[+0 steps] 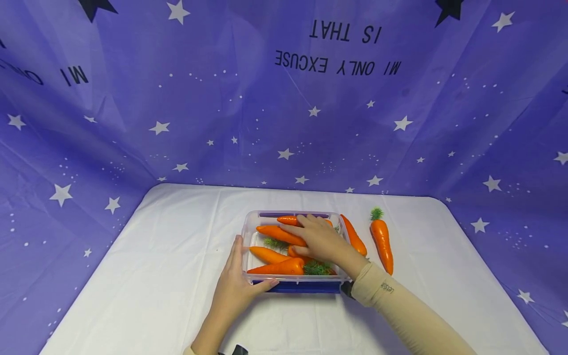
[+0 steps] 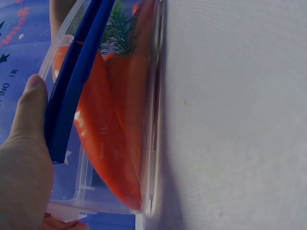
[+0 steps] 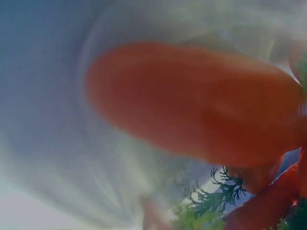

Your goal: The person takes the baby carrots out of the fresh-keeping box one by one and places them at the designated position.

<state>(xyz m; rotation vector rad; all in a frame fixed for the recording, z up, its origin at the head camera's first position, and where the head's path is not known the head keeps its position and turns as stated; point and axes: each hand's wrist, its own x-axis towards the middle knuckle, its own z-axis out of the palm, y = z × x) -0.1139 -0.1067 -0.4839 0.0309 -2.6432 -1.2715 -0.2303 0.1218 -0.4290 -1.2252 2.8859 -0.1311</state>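
A clear plastic box [image 1: 246, 231] with blue latches [image 2: 72, 91] holds several orange toy carrots [image 1: 275, 266] with green tops. My left hand [image 1: 235, 283] grips its near left corner, thumb on the front rim by the latch and fingers along the left wall. Reaching into the box from the right, my right hand [image 1: 321, 239] has its thumb and fingers around a carrot [image 1: 277, 233] in the middle. Its palm hides that carrot's thick end. In the right wrist view a blurred carrot [image 3: 192, 100] fills the middle, and the hand's fingers cannot be made out.
Just outside the box's right wall lies one carrot [image 1: 353, 235]. Farther right another carrot [image 1: 382, 244] rests on the white tablecloth [image 1: 168, 266], its green top pointing away. A purple star-patterned cloth [image 1: 284, 108] hangs behind and at both sides.
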